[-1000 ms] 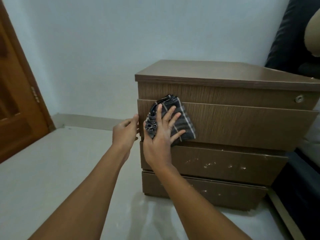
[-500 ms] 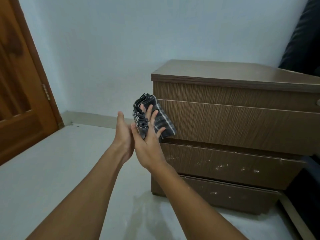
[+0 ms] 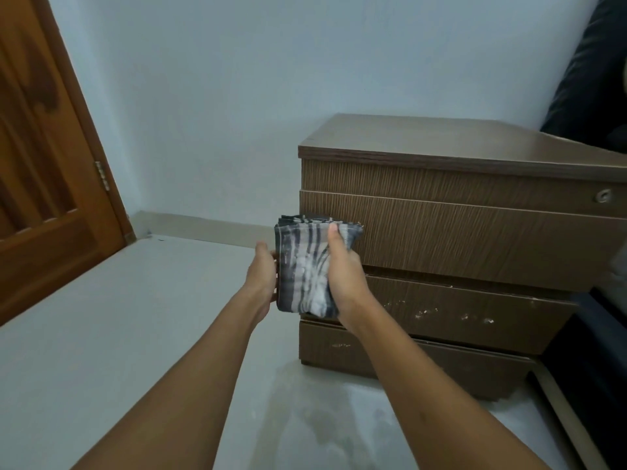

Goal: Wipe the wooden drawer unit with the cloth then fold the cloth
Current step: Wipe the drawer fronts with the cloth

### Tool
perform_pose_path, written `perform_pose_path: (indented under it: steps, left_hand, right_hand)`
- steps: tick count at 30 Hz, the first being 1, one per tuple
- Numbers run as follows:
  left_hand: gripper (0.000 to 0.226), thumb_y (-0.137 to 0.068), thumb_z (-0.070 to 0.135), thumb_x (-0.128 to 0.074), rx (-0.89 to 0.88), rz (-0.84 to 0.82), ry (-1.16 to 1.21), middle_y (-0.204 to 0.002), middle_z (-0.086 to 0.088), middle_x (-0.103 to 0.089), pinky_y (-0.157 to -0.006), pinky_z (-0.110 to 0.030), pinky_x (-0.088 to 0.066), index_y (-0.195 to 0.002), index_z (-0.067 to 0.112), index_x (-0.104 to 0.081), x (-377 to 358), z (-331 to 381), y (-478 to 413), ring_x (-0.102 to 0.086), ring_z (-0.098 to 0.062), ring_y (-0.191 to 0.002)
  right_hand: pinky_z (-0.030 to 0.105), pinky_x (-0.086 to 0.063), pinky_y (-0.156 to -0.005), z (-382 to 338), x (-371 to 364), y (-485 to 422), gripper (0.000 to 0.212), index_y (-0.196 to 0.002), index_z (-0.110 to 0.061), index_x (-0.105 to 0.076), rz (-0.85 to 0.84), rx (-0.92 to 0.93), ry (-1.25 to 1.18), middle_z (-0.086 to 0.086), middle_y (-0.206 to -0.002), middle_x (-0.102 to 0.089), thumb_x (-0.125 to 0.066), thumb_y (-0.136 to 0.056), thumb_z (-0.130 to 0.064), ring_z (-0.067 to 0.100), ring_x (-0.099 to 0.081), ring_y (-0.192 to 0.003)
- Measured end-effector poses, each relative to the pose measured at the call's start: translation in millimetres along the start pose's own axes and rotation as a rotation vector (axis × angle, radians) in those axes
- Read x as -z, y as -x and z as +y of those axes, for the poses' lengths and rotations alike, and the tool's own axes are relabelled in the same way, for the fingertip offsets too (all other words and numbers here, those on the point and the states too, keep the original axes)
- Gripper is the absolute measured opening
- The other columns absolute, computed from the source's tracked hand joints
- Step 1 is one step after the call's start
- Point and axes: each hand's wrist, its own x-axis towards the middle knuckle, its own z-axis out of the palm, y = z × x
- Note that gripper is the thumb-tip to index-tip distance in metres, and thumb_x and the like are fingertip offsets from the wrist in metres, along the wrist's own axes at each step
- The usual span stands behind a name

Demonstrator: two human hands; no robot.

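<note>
A dark grey and white striped cloth (image 3: 303, 266) is held up in the air between both hands, just in front of the left corner of the brown wooden drawer unit (image 3: 475, 232). My right hand (image 3: 344, 276) grips the cloth's right side, thumb on its top edge. My left hand (image 3: 263, 276) holds its left edge, with the fingers hidden behind the cloth. The cloth looks bunched in layers. The unit has three drawer fronts; the lower ones show white specks.
A brown wooden door (image 3: 40, 164) stands at the left. The pale floor (image 3: 135, 334) spreads in front, with a damp-looking patch near the unit's base. A dark padded furniture piece (image 3: 593, 79) is at the right, beside the unit.
My right hand pulled the cloth off the drawer front and away to the left. My left hand came onto the cloth, and both hands now hold it in the air.
</note>
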Motion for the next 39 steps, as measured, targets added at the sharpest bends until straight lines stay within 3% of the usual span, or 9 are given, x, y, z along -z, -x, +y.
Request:
perform_pose_path:
  steps: [5,9,15,18,23,28,33,37,39]
  left_hand:
    - [0.026,-0.100,0.027,-0.040,-0.114,0.112,-0.260,-0.115,-0.010,-0.066,-0.079,-0.036,-0.047,-0.106,0.015,-0.062,-18.1,-22.1,6.2,-0.060,-0.023,-0.097]
    - [0.038,-0.100,0.030,-0.047,-0.151,0.113,-0.338,-0.131,-0.009,-0.058,-0.082,-0.029,-0.043,-0.133,0.012,-0.053,-33.4,-34.3,7.7,-0.053,-0.019,-0.104]
    - [0.040,-0.098,0.034,-0.053,-0.097,0.241,-0.258,-0.130,-0.009,-0.059,-0.091,-0.035,-0.044,-0.131,0.012,-0.054,-49.3,-34.6,-1.7,-0.055,-0.026,-0.116]
    - [0.036,-0.096,0.034,-0.056,-0.069,0.290,-0.190,-0.122,-0.008,-0.059,-0.084,-0.033,-0.044,-0.125,0.013,-0.054,-56.6,-34.6,-4.9,-0.054,-0.023,-0.103]
    - [0.033,-0.095,0.031,-0.057,-0.039,0.341,-0.124,-0.110,-0.005,-0.054,-0.078,-0.033,-0.041,-0.121,0.013,-0.052,-65.9,-34.9,-4.9,-0.050,-0.021,-0.095]
    - [0.033,-0.094,0.030,-0.056,-0.009,0.353,-0.095,-0.118,-0.010,-0.055,-0.083,-0.036,-0.043,-0.121,0.011,-0.048,-70.8,-31.3,-2.0,-0.049,-0.023,-0.098]
    - [0.031,-0.094,0.032,-0.057,0.001,0.385,-0.084,-0.126,-0.013,-0.055,-0.082,-0.036,-0.042,-0.116,0.013,-0.047,-71.5,-31.7,9.4,-0.048,-0.023,-0.097]
    - [0.027,-0.092,0.034,-0.057,-0.003,0.416,-0.095,-0.123,-0.011,-0.056,-0.082,-0.038,-0.046,-0.110,0.015,-0.046,-68.2,-34.3,21.0,-0.050,-0.024,-0.096]
    - [0.027,-0.091,0.034,-0.058,-0.003,0.427,-0.103,-0.122,-0.012,-0.056,-0.082,-0.038,-0.046,-0.106,0.016,-0.045,-65.7,-34.6,26.0,-0.050,-0.026,-0.094]
  right_hand:
    - [0.050,-0.056,-0.088,-21.3,43.9,24.3,0.049,-0.109,-0.013,-0.066,0.032,-0.031,0.080,0.009,-0.097,-0.076,-0.048,-0.094,-0.056,0.025,-0.074,-0.090]
    - [0.050,-0.057,-0.084,-34.7,88.1,48.5,0.047,-0.109,-0.014,-0.066,0.086,-0.115,0.065,0.009,-0.094,-0.077,-0.049,-0.094,-0.055,0.027,-0.074,-0.087]
    - [0.045,-0.055,-0.076,-35.4,152.6,74.5,0.045,-0.113,-0.011,-0.064,0.190,-0.298,-0.197,0.016,-0.101,-0.075,-0.050,-0.096,-0.050,0.031,-0.071,-0.095]
    - [0.046,-0.056,-0.082,-27.9,173.2,80.8,0.041,-0.116,-0.008,-0.064,0.173,-0.321,-0.280,0.017,-0.104,-0.074,-0.062,-0.091,-0.041,0.031,-0.071,-0.097]
    - [0.049,-0.060,-0.072,-10.6,196.8,81.2,0.048,-0.124,-0.002,-0.059,0.216,-0.372,-0.256,0.021,-0.110,-0.071,-0.074,-0.081,-0.018,0.034,-0.071,-0.097]
    - [0.048,-0.059,-0.079,-18.7,210.4,91.0,0.032,-0.110,-0.004,-0.063,0.349,-0.243,-0.045,0.017,-0.098,-0.075,-0.074,-0.081,-0.013,0.031,-0.074,-0.087]
    - [0.037,-0.058,-0.074,-28.3,222.4,97.4,0.010,-0.090,-0.014,-0.069,0.753,0.151,0.362,0.007,-0.087,-0.073,-0.068,-0.083,-0.022,0.023,-0.071,-0.080]
    - [0.031,-0.039,-0.074,-26.7,242.4,104.6,0.012,-0.101,-0.016,-0.062,1.036,0.346,0.862,0.005,-0.105,-0.063,-0.061,-0.089,-0.021,0.024,-0.058,-0.094]
    - [0.034,-0.039,-0.076,-24.1,252.7,104.7,0.031,-0.119,-0.017,-0.061,1.073,0.396,1.015,0.006,-0.115,-0.060,-0.059,-0.088,-0.013,0.027,-0.055,-0.104]
